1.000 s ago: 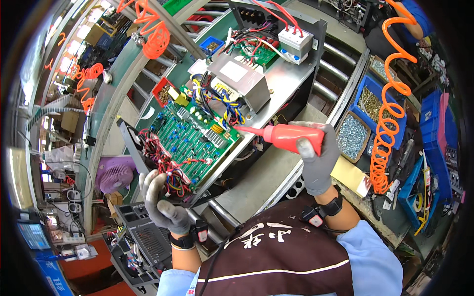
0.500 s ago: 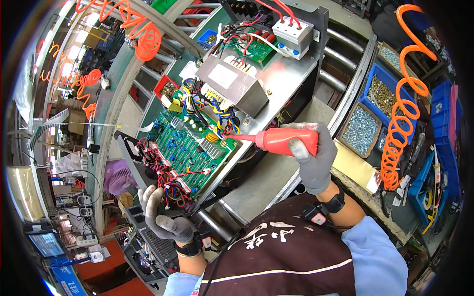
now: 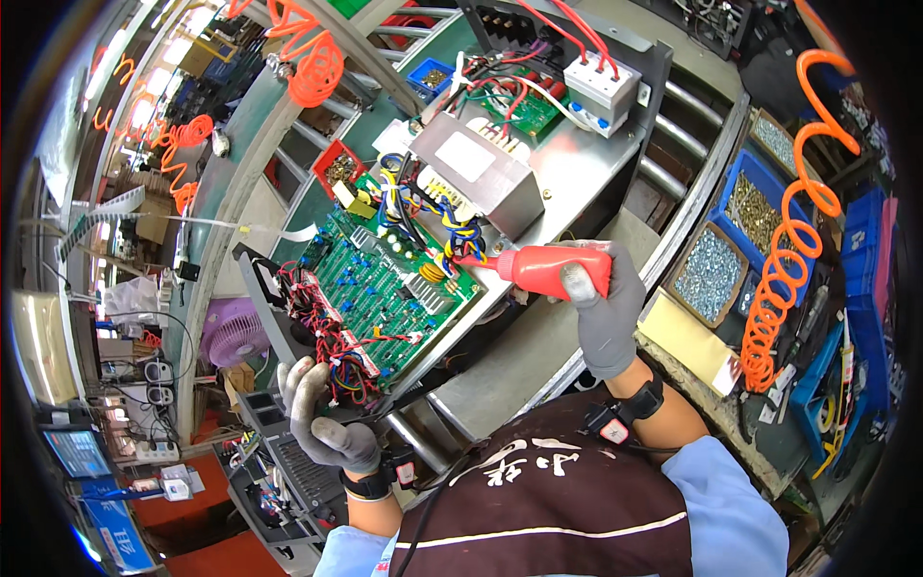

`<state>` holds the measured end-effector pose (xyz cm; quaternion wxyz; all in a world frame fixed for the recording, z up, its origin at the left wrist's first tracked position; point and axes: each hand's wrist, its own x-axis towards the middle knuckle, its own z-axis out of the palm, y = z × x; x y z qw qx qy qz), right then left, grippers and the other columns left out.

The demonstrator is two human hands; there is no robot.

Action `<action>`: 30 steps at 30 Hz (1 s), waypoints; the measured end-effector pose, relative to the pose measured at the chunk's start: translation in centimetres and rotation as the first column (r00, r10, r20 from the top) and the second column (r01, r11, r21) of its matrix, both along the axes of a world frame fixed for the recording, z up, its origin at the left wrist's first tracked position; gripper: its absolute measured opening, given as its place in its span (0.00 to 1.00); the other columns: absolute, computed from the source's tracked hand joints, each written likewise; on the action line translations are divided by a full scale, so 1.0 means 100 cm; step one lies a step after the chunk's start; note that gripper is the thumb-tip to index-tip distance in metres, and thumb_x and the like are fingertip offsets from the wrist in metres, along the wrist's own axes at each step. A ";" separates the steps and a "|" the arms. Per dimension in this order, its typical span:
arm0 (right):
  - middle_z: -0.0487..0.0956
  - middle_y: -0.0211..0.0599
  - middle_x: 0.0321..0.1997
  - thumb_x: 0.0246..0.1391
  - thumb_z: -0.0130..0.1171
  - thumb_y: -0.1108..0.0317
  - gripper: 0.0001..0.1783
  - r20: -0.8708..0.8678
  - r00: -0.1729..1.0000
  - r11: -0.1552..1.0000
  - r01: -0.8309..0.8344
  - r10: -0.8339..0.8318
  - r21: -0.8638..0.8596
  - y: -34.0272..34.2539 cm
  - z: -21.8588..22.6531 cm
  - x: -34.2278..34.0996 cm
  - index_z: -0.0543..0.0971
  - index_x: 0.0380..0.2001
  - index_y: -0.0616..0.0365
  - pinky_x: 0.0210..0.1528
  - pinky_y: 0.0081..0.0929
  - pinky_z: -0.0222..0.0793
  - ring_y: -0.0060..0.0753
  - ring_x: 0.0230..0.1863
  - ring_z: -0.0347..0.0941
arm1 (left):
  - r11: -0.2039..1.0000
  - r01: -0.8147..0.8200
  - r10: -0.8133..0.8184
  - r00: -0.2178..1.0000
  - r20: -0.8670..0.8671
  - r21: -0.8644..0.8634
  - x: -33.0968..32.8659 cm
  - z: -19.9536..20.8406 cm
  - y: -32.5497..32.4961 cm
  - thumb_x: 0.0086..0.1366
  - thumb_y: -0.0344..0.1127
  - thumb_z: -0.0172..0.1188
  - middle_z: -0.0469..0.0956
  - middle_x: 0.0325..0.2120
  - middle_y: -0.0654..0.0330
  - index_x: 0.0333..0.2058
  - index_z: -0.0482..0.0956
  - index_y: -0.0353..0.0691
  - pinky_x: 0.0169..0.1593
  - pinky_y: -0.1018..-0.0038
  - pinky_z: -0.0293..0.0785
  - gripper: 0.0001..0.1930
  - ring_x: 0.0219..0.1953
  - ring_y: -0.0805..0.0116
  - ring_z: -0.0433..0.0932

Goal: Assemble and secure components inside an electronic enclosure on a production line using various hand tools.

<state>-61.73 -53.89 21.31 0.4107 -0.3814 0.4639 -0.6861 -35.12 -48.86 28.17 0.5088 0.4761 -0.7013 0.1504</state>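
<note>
My gloved right hand (image 3: 608, 313) is wrapped round a red squeeze bottle (image 3: 555, 270), tipped on its side with its thin nozzle pointing left. The nozzle tip lies over the right corner of a green circuit board (image 3: 370, 293), beside a copper-coloured coil (image 3: 431, 273) and yellow, blue and black wires (image 3: 464, 236); its exact contact point is hard to make out. My gloved left hand (image 3: 325, 423) is open, fingers stretched, near the board's front edge. Close to those fingers are bundled red and black wires (image 3: 348, 373). Behind the board a large transformer (image 3: 478, 173) sits on the metal chassis plate (image 3: 586, 183).
To the right stand a carton of silver screws (image 3: 707, 274) and a blue bin of brass-coloured screws (image 3: 752, 213). An orange coiled air hose (image 3: 777, 313) hangs before them. A red bin (image 3: 336, 165) sits behind the board. Rollers (image 3: 423, 440) run beneath the chassis.
The chassis has shifted slightly right in view. The bottle's nozzle has moved farther left over the board, in among the wires near the coil. My left hand keeps its open pose.
</note>
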 end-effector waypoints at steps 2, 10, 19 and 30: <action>0.76 0.33 0.32 0.50 0.64 0.56 0.21 0.025 1.000 0.999 -0.019 0.018 0.040 -0.003 0.000 -0.002 0.72 0.36 0.63 0.39 0.21 0.68 0.19 0.33 0.69 | 1.000 -0.006 0.006 1.000 -0.009 0.004 0.002 0.000 0.001 0.67 0.39 0.32 0.78 0.34 0.52 0.41 0.71 0.32 0.60 0.50 0.60 0.20 0.45 0.54 0.75; 0.77 0.36 0.32 0.51 0.63 0.54 0.23 0.009 1.000 1.000 -0.020 0.020 0.020 0.002 0.012 0.002 0.71 0.37 0.63 0.33 0.20 0.70 0.21 0.30 0.71 | 0.999 -0.043 0.044 0.998 -0.040 0.026 0.001 0.007 0.003 0.69 0.45 0.34 0.79 0.33 0.52 0.38 0.74 0.31 0.59 0.49 0.61 0.24 0.43 0.52 0.76; 0.77 0.45 0.37 0.50 0.62 0.50 0.27 0.041 0.994 0.995 0.097 -0.097 0.001 0.010 0.005 0.022 0.69 0.39 0.65 0.28 0.26 0.72 0.31 0.30 0.74 | 0.998 -0.004 0.002 0.999 0.034 0.062 0.007 0.012 0.006 0.70 0.47 0.34 0.79 0.34 0.52 0.39 0.72 0.33 0.55 0.49 0.64 0.23 0.41 0.51 0.77; 0.77 0.48 0.44 0.48 0.66 0.63 0.22 -0.194 0.973 0.981 0.090 -0.124 -0.174 0.021 -0.002 0.017 0.69 0.41 0.62 0.47 0.33 0.72 0.38 0.43 0.76 | 0.994 0.078 -0.076 0.997 -0.024 0.080 0.002 0.012 -0.001 0.68 0.40 0.37 0.79 0.34 0.50 0.40 0.72 0.30 0.58 0.49 0.61 0.19 0.42 0.50 0.77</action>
